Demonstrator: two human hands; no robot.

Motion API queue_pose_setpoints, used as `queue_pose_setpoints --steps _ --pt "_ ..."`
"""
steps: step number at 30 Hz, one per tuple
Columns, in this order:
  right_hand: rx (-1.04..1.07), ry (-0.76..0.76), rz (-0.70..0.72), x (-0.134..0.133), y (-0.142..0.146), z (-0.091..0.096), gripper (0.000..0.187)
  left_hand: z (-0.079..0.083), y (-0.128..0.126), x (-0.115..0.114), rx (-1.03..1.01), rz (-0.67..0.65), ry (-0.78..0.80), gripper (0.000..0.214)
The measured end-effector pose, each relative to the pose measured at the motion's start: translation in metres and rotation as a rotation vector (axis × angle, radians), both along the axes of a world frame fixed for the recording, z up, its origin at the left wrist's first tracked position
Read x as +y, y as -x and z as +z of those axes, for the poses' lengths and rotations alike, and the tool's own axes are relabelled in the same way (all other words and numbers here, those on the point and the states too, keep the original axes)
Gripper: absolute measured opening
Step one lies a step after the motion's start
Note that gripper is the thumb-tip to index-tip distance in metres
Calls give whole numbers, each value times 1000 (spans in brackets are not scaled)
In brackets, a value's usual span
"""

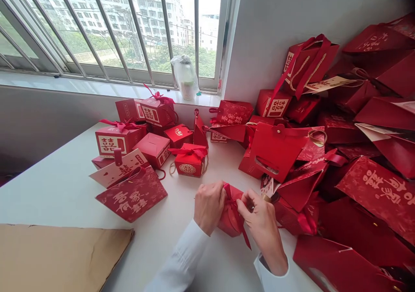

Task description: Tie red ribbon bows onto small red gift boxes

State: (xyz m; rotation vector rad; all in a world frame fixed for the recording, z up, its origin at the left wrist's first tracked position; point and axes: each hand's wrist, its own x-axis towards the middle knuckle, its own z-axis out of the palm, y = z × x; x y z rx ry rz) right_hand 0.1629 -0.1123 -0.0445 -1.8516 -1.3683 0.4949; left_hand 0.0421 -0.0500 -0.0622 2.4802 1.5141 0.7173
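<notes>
A small red gift box rests on the white table in front of me, with a red ribbon tied over its top. My left hand is closed at the box's left side, its fingertips curled against the ribbon. From the right, my right hand pinches the ribbon near its knot between thumb and forefinger. One ribbon tail hangs down over the front of the box. The fingers partly hide the knot. Just beyond stands another red box with a ribbon bow and gold cord.
Red bags and boxes are heaped along the right side. More red boxes stand at the back left, behind a red patterned bag. Brown cardboard lies at the front left. A bagged cup stands on the windowsill.
</notes>
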Motion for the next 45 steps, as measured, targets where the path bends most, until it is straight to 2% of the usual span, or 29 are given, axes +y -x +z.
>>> queue_pose_setpoints --steps 5,10,13,17,22,25,27,30,32,35,40,45 --pt "4 -30 -3 0 1 1 24 1 1 0 24 1 32 27" --pt "54 -70 -4 6 -3 8 23 2 3 2 -11 -76 44 28" --pt "108 -68 26 10 -10 9 22 2 4 1 -44 -50 57 25" --pt "301 -49 53 12 -17 1 20 2 4 0 -64 2 80 22" --pt "469 -99 25 15 -19 -13 28 3 4 -2 -65 -14 114 21" --pt "492 -120 -2 16 -19 -15 30 9 11 0 -183 -80 204 17" --pt "488 -114 8 16 -20 -15 31 16 20 3 -301 -174 304 17" --pt "478 -103 32 16 -20 -16 32 29 34 8 -420 -327 428 27" --pt "486 -106 39 16 -20 -16 31 35 37 9 -466 -360 443 27" --pt "527 -115 51 16 -19 -17 33 35 25 4 -487 -287 369 21" --pt "598 -145 60 16 -18 -18 37 22 1 -7 -443 -213 315 10" --pt "680 -180 39 15 -18 -20 37 20 6 -5 -416 -215 365 8"
